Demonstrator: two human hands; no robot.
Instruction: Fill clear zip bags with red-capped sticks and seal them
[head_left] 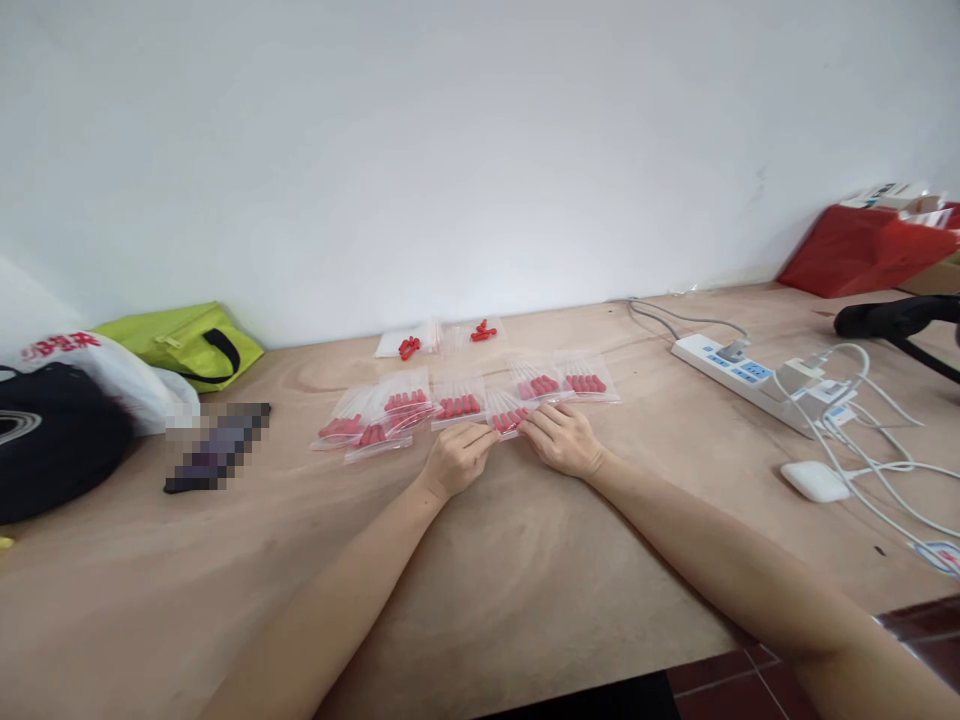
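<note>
My left hand (458, 459) has its fingers closed at the lower left corner of a small clear bag (508, 420) with red-tipped pieces in it. At the bag's right side my right hand (562, 440) pinches its edge with curled fingers. Several similar bags lie around it: one with red pieces (460, 406) just left, others (341, 427) farther left, and two (586, 384) to the right, partly overlapping. Behind them, nearer the wall, lie loose-looking red pieces (409, 348) on a clear bag and a second red cluster (484, 330).
A white power strip (750, 378) with cables and a white charger case (815, 481) sit right. A red bag (862, 250) stands at the back right. Left are a dark phone (217, 447), a green bag (180, 340), a white plastic bag (112, 375) and a black bag (60, 450).
</note>
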